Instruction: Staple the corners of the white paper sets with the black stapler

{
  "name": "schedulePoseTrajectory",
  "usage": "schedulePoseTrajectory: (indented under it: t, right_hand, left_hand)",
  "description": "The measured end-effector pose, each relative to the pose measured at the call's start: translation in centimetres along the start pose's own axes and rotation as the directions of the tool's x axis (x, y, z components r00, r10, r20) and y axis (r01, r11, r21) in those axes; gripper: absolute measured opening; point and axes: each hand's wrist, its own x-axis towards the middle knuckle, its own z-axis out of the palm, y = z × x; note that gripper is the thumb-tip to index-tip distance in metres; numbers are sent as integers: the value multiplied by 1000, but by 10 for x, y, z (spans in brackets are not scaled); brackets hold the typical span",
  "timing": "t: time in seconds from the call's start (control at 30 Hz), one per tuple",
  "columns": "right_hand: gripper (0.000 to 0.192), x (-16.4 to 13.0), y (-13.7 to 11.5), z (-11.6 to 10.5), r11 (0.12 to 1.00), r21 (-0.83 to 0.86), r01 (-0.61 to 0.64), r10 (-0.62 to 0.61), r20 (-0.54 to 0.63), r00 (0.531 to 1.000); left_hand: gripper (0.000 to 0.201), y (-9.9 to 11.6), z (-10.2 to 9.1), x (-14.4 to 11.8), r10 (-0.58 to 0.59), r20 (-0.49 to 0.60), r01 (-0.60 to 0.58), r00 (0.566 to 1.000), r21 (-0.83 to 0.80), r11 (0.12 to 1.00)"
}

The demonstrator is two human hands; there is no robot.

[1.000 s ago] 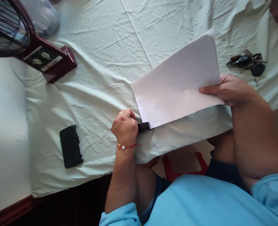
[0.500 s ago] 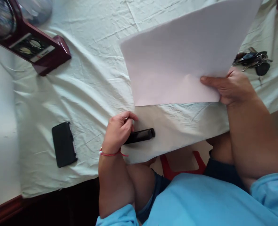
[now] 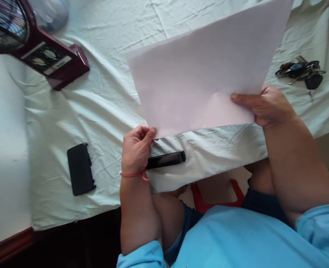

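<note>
Holding the sheet of paper (image 3: 206, 70) by two corners, the person now has it lifted off the surface (image 3: 103, 108) and tilted up toward the camera. The right hand (image 3: 264, 106) keeps its grip pinched on the near right corner, thumb laid across the front. The left hand (image 3: 136, 149) is what has changed: a second ago it was closed around the black stapler (image 3: 167, 160), and now its grip has let that go and moved up to pinch the sheet's lower left corner. So the stapler lies free on the pale cloth, just below the sheet's bottom edge and right beside the left wrist. Further left lies a black case (image 3: 80, 169), a dark red fan base (image 3: 52, 63) stands at the far left, and a bunch of keys (image 3: 302, 70) rests beyond the right hand.
</note>
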Motion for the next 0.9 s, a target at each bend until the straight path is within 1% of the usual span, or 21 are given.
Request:
schedulePoseTrajectory:
  t: [0.17,0.2,0.3,0.37,0.5,0.6,0.73,0.9]
  right_hand:
    - [42,0,-2,5,999,-14,-29,28,-48,998]
    - [42,0,-3,5,1000,-10,-29,29,-51,998]
    - [42,0,-4,6,1000,5,-21,21,-48,999]
    - [42,-1,-4,6,1000,9,-19,20,-37,999]
    - [39,-1,-3,10,999,33,-15,16,-14,1000]
    - [37,-1,-2,12,999,43,-12,13,-22,1000]
    - [38,0,-2,12,1000,23,-4,5,-19,1000]
    - [39,1,-2,13,1000,18,-4,4,-22,1000]
  left_hand:
    - [62,0,1,-1,18,-34,-18,999,11,1000]
    - [63,0,2,-1,18,-39,-19,999,-6,1000]
    - [53,2,4,-2,19,-27,-21,999,-63,998]
    - [50,3,6,-3,27,-27,-29,999,-86,996]
    - [59,2,6,-3,17,-72,-23,997,-94,995]
    - [63,-2,7,-2,2,-70,-10,998,-125,992]
    - [61,-4,9,0,9,-93,-25,996,-179,983]
    - [55,-2,9,-1,0,-122,-23,993,-189,982]
